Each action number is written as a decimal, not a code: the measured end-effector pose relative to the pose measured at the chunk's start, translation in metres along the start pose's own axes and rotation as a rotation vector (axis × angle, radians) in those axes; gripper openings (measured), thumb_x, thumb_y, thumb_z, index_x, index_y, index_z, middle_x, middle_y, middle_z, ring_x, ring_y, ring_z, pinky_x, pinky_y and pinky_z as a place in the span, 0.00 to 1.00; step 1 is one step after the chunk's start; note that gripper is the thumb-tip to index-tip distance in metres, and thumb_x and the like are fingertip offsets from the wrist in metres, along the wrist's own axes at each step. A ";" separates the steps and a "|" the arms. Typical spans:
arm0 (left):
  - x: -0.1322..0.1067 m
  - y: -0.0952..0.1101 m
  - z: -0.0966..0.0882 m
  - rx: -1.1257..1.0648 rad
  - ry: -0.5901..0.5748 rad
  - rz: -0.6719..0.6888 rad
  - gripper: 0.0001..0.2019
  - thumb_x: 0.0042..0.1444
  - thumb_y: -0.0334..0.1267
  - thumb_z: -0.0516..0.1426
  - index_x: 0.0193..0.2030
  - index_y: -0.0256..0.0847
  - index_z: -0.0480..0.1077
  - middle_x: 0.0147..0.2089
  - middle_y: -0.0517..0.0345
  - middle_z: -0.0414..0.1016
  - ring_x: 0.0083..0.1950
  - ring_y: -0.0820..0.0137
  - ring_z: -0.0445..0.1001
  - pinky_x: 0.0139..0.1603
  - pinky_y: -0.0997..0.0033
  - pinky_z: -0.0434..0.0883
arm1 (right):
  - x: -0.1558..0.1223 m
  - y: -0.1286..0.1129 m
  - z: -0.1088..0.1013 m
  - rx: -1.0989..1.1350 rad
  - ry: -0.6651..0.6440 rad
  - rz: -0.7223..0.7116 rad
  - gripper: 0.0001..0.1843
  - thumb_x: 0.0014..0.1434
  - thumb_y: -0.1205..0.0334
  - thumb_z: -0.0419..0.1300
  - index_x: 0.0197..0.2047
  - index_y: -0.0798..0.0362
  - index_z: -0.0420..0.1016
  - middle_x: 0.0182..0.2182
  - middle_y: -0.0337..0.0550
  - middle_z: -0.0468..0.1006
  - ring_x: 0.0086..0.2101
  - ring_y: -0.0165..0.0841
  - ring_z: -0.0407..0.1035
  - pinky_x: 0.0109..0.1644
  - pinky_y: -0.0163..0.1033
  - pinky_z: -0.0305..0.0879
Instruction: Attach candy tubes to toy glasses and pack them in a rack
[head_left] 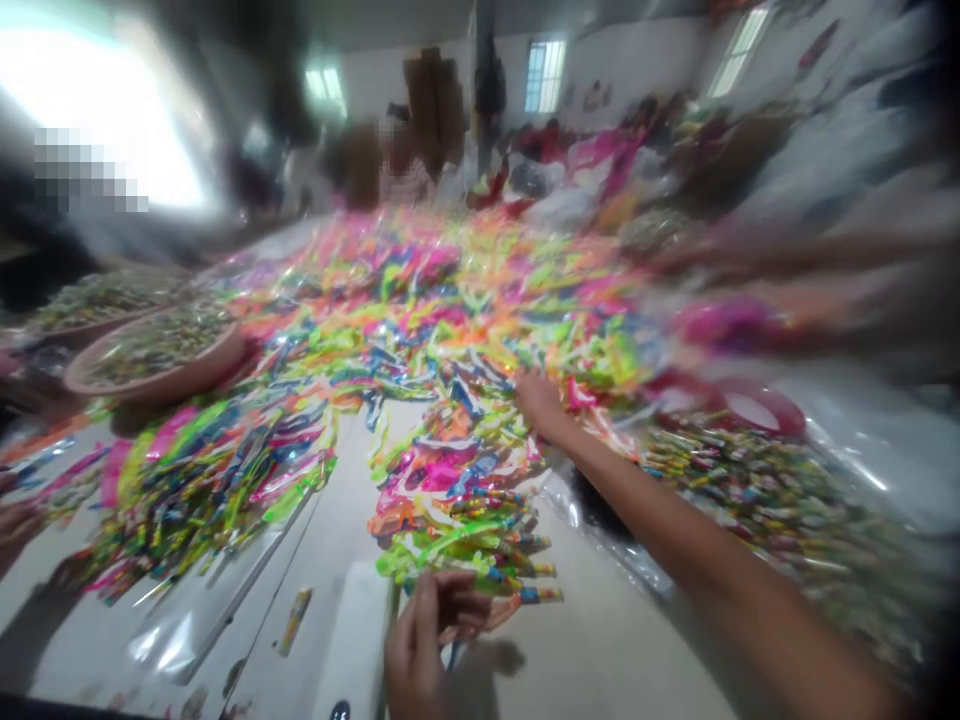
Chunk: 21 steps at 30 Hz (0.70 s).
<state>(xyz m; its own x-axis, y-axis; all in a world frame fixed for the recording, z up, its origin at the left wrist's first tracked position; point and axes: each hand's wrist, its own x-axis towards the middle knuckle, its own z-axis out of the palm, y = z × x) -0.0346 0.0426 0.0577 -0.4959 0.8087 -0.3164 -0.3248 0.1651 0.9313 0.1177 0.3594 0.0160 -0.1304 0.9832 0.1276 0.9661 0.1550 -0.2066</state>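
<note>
My left hand [431, 635] is low in the middle, fingers curled in a pinch on a thin green stick-like packet at the near end of a small bundle of bright plastic toy packets [457, 520]. My right hand [540, 403] reaches forward with the arm stretched out. Its fingers press into the large heap of neon packets [450, 310] covering the table. What those fingers hold, if anything, is hidden in the heap.
Pink bowls of small pieces [161, 355] stand at the left. A second pile of packets [202, 480] lies left of centre. Small candy-like tubes on clear plastic [757, 490] lie at the right. Blurred arms of another person [787, 290] reach in from the right. A loose tube [295, 620] lies near me.
</note>
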 end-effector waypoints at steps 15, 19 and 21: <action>0.001 -0.009 0.050 0.036 -0.361 0.151 0.29 0.59 0.61 0.65 0.58 0.43 0.79 0.57 0.46 0.82 0.56 0.56 0.81 0.55 0.64 0.78 | -0.143 0.047 -0.102 0.966 0.116 0.135 0.30 0.69 0.40 0.59 0.61 0.56 0.78 0.47 0.49 0.85 0.42 0.39 0.79 0.45 0.39 0.74; -0.003 -0.024 0.079 -0.163 -0.532 0.088 0.36 0.55 0.63 0.68 0.66 0.46 0.73 0.66 0.45 0.76 0.70 0.53 0.72 0.71 0.56 0.68 | -0.235 0.030 -0.105 1.415 -0.129 0.212 0.34 0.61 0.38 0.69 0.59 0.56 0.79 0.41 0.48 0.84 0.39 0.37 0.77 0.42 0.36 0.72; -0.012 -0.028 0.088 -0.242 -0.558 -0.067 0.34 0.55 0.59 0.70 0.62 0.43 0.75 0.60 0.44 0.80 0.66 0.52 0.76 0.67 0.55 0.71 | -0.272 0.021 -0.096 1.559 -0.262 0.282 0.34 0.59 0.40 0.72 0.58 0.56 0.79 0.35 0.43 0.81 0.32 0.31 0.72 0.36 0.32 0.68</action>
<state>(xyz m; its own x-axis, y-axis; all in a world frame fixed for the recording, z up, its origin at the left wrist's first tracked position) 0.0512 0.0780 0.0511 0.0074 0.9855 -0.1693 -0.5466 0.1458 0.8246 0.1952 0.0858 0.0703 -0.1869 0.9593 -0.2117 -0.1726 -0.2442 -0.9542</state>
